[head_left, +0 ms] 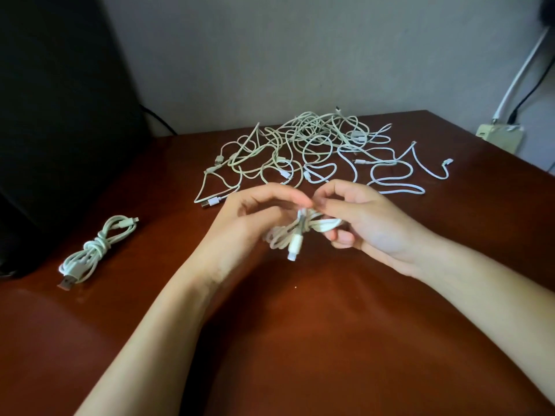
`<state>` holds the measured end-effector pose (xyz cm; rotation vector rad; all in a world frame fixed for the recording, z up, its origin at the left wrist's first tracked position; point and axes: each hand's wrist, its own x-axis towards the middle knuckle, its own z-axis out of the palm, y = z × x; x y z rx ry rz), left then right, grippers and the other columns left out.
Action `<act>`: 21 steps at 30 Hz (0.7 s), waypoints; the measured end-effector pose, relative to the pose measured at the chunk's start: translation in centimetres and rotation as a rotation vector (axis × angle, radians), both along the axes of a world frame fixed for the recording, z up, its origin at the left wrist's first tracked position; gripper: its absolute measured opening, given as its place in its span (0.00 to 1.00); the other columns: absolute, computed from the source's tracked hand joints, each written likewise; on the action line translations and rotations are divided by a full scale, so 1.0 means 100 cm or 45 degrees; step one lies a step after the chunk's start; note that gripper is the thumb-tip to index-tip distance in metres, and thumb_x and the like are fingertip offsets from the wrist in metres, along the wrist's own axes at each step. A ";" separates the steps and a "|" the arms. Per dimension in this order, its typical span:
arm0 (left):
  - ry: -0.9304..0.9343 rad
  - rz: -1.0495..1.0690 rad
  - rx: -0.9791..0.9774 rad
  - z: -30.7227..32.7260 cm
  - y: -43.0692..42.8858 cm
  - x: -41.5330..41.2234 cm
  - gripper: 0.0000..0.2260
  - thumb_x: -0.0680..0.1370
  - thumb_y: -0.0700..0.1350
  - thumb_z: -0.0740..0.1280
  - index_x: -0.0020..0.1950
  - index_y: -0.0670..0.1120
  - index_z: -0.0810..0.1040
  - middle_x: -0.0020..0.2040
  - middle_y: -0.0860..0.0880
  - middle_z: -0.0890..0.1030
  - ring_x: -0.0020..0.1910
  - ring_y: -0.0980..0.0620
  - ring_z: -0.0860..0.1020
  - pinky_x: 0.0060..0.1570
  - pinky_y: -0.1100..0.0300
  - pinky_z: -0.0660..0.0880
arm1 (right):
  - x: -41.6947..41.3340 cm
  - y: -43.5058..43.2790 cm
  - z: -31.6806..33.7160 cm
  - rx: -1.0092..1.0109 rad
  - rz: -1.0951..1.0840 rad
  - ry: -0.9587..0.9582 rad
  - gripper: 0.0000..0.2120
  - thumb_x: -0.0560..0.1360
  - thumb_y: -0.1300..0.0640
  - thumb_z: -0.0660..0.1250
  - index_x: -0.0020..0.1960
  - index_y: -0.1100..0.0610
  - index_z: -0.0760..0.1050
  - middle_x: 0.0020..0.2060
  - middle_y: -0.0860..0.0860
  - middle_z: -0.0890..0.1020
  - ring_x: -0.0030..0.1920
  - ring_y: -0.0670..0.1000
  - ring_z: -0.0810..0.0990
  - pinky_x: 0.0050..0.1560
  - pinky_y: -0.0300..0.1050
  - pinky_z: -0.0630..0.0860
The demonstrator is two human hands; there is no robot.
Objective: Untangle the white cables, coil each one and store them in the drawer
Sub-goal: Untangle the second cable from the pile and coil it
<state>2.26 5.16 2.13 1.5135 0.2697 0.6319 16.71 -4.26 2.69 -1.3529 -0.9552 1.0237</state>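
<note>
The cable bundle (295, 232) I am working on sits between my two hands, lifted just off the table (300, 340). It is thin white cord, light and limp, and I judge the loops will spring open if I let the wraps go. My right hand (363, 226) is curled around one end of the loops. My left hand (255, 214) pinches the cord at the waist of the bundle, its fingertips close to the right thumb. A plug (292, 250) hangs just below the hands. It is the one stiff part, and I would rather grip the bunched middle than pull on it. The jacket looks smooth, so a firm pinch probably matters.

Beyond my fingers, farther out on the table, lies the tangle (315, 148) of loose white cables. It is soft and likely to drag its neighbours when one strand is tugged. Well off to the left of my left hand lies a finished coil (96, 250), wrapped at its middle. I see no drawer.
</note>
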 end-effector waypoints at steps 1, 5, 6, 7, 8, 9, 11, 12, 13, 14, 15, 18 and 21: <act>-0.009 0.006 0.016 0.000 -0.001 0.001 0.07 0.69 0.37 0.68 0.42 0.46 0.84 0.42 0.44 0.82 0.41 0.47 0.78 0.41 0.59 0.72 | 0.000 0.000 0.000 0.002 -0.002 0.015 0.06 0.79 0.61 0.61 0.44 0.59 0.71 0.23 0.51 0.72 0.22 0.45 0.64 0.23 0.34 0.61; -0.003 0.041 0.132 -0.004 -0.004 0.006 0.06 0.66 0.39 0.75 0.40 0.49 0.83 0.39 0.46 0.80 0.30 0.49 0.71 0.29 0.65 0.64 | -0.002 0.001 -0.001 -0.002 -0.024 0.102 0.06 0.80 0.63 0.60 0.44 0.60 0.72 0.25 0.52 0.71 0.22 0.45 0.65 0.23 0.34 0.60; -0.005 0.050 0.150 -0.006 -0.004 0.007 0.08 0.65 0.40 0.77 0.40 0.50 0.83 0.39 0.47 0.81 0.29 0.53 0.71 0.27 0.66 0.64 | -0.003 0.001 -0.001 0.003 -0.022 0.138 0.06 0.80 0.63 0.60 0.44 0.60 0.72 0.24 0.52 0.72 0.22 0.45 0.65 0.22 0.33 0.61; -0.014 0.056 0.157 -0.007 -0.004 0.009 0.09 0.63 0.42 0.78 0.41 0.51 0.83 0.41 0.46 0.81 0.31 0.54 0.73 0.27 0.66 0.66 | -0.003 0.001 0.000 0.010 -0.014 0.175 0.06 0.80 0.63 0.59 0.45 0.61 0.72 0.24 0.52 0.72 0.22 0.44 0.65 0.22 0.33 0.61; -0.032 0.060 0.152 -0.009 -0.004 0.010 0.11 0.63 0.43 0.78 0.42 0.52 0.83 0.42 0.46 0.80 0.33 0.53 0.74 0.27 0.66 0.67 | -0.004 0.000 0.001 0.020 -0.004 0.214 0.06 0.80 0.63 0.59 0.46 0.61 0.72 0.24 0.52 0.73 0.21 0.43 0.65 0.22 0.33 0.61; -0.052 0.070 0.140 -0.009 -0.003 0.011 0.12 0.62 0.41 0.78 0.43 0.52 0.83 0.42 0.47 0.78 0.34 0.53 0.74 0.27 0.66 0.67 | -0.004 0.000 0.002 0.029 0.004 0.250 0.05 0.80 0.63 0.59 0.47 0.62 0.72 0.24 0.52 0.74 0.21 0.43 0.66 0.21 0.32 0.61; -0.066 0.097 0.094 -0.009 -0.002 0.011 0.13 0.63 0.38 0.76 0.44 0.52 0.83 0.42 0.49 0.76 0.34 0.55 0.74 0.27 0.66 0.67 | -0.004 0.000 0.003 0.048 0.009 0.302 0.04 0.79 0.62 0.60 0.48 0.62 0.72 0.27 0.55 0.75 0.21 0.43 0.67 0.21 0.32 0.62; -0.063 0.103 0.068 -0.008 -0.001 0.011 0.14 0.63 0.37 0.76 0.44 0.50 0.82 0.42 0.50 0.76 0.34 0.55 0.74 0.27 0.66 0.67 | -0.004 0.000 0.004 0.058 0.011 0.306 0.04 0.78 0.62 0.61 0.47 0.62 0.73 0.30 0.58 0.74 0.21 0.44 0.67 0.21 0.32 0.63; -0.052 0.101 0.055 -0.007 0.000 0.010 0.14 0.64 0.36 0.76 0.46 0.49 0.81 0.43 0.50 0.77 0.34 0.55 0.75 0.27 0.67 0.68 | -0.004 -0.001 0.005 0.066 0.016 0.290 0.03 0.78 0.63 0.62 0.45 0.61 0.72 0.32 0.59 0.73 0.22 0.44 0.67 0.21 0.32 0.63; -0.031 0.096 0.067 -0.006 0.001 0.009 0.15 0.64 0.37 0.77 0.47 0.47 0.80 0.44 0.49 0.78 0.35 0.56 0.76 0.28 0.67 0.69 | -0.003 -0.001 0.005 0.071 0.023 0.257 0.03 0.77 0.63 0.62 0.44 0.60 0.72 0.31 0.58 0.73 0.22 0.44 0.67 0.22 0.32 0.64; 0.000 0.091 0.101 -0.006 0.002 0.008 0.15 0.64 0.37 0.77 0.48 0.46 0.79 0.45 0.49 0.79 0.36 0.55 0.77 0.29 0.67 0.70 | -0.003 -0.001 0.005 0.075 0.029 0.217 0.04 0.77 0.63 0.62 0.44 0.60 0.72 0.29 0.55 0.74 0.22 0.44 0.68 0.22 0.32 0.64; 0.060 0.091 0.191 -0.004 0.002 0.006 0.14 0.65 0.40 0.77 0.47 0.45 0.79 0.43 0.50 0.80 0.37 0.55 0.77 0.31 0.67 0.70 | -0.001 -0.002 0.004 0.086 0.024 0.120 0.04 0.78 0.64 0.62 0.43 0.59 0.71 0.26 0.50 0.74 0.22 0.43 0.69 0.23 0.31 0.64; 0.041 0.103 0.225 -0.003 0.000 0.005 0.14 0.64 0.40 0.77 0.46 0.44 0.78 0.41 0.50 0.80 0.36 0.59 0.77 0.33 0.71 0.70 | -0.001 -0.002 0.003 0.099 0.003 0.077 0.04 0.77 0.64 0.63 0.44 0.59 0.71 0.27 0.50 0.75 0.23 0.43 0.70 0.24 0.31 0.65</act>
